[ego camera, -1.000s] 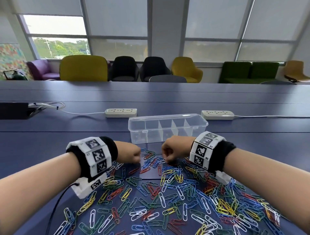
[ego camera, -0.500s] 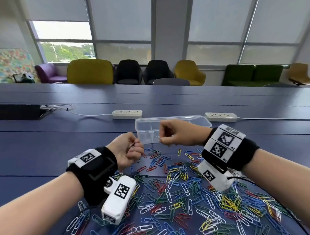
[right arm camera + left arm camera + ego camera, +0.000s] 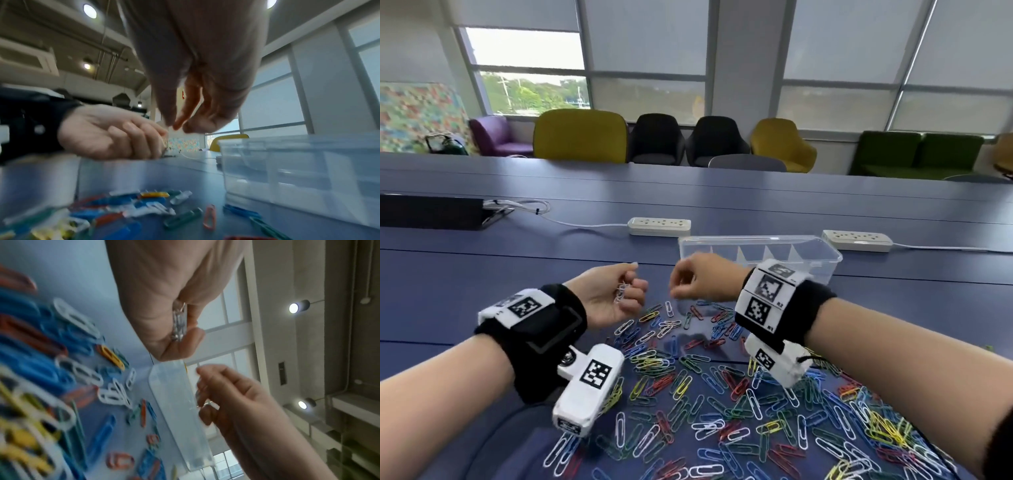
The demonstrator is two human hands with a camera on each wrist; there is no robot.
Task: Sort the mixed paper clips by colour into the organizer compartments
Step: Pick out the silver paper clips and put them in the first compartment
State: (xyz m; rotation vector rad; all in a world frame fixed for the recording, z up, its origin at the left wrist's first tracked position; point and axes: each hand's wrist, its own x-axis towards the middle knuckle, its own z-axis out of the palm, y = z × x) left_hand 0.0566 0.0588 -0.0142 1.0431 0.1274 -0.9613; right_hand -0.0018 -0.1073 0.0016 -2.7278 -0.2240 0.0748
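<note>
Two hands raised mid-frame above the table (image 3: 465,281), near each other, not touching. Square black-and-white markers on both wristbands; small print beside them too blurred to read. Left hand (image 3: 609,296) palm-up, fingers (image 3: 185,340) curled round a small bunch of white clips (image 3: 180,322). Right hand (image 3: 702,282) knuckles-up, fingers (image 3: 179,121) bunched toward the thumb; whether anything is pinched cannot be told. Mixed paper clips (image 3: 722,394) spread across lower centre and lower right. Clear organizer (image 3: 818,255) behind the right hand, partly hidden by it. Two power strips (image 3: 659,226) further back; chairs (image 3: 580,135) along the far edge.
</note>
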